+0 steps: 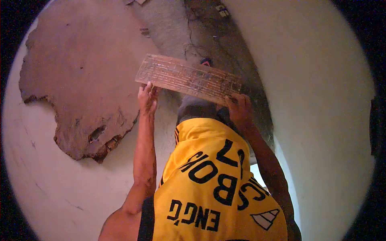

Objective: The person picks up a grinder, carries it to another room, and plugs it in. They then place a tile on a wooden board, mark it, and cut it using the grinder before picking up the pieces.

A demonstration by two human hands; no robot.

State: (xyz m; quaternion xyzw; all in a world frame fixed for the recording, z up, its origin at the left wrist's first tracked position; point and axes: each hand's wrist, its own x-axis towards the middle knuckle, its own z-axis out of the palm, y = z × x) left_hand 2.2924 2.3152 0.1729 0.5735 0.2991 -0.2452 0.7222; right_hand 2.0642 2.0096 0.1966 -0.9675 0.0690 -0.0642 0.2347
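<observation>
A long, reddish-brown tile (pixel 189 76) with raised parallel ridges on its visible face is held out in front of my body, its right end tilted lower. My left hand (pixel 148 97) grips the lower edge near the left corner, thumb on the near face. At the lower right corner, my right hand (pixel 240 110) has its fingers wrapped over the edge. The fingers behind the tile are hidden.
On the left, a large brown coat of rough plaster or mortar (pixel 80 72) with a ragged edge covers part of the pale wall (pixel 36 168). A plain wall (pixel 313 80) rises on the right. Dusty, cracked floor (pixel 213 36) with small debris lies between them.
</observation>
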